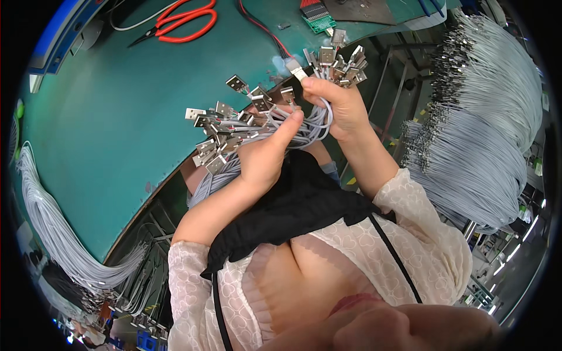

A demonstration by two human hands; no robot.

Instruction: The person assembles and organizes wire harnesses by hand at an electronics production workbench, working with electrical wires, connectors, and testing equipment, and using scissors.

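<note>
My left hand (262,159) is closed around a bundle of grey USB cables (206,188), their bare metal plugs (218,130) fanned out over the table edge. Its thumb lies along one cable near a plug. My right hand (346,108) grips more of these cables, with a cluster of metal plugs (326,57) sticking up beyond its fingers. At its thumb tip is a light-coloured USB connector (295,68), lined up with the red and black wires (270,36) at the table edge. Whether it is plugged into them cannot be made out. Cable loops hang between both hands.
Red-handled scissors (186,23) lie on the green table (134,117). A green circuit board (319,22) with wires is at the far edge. Large grey cable bundles (486,117) are stacked at right; another bundle (55,216) drapes over the table's left edge.
</note>
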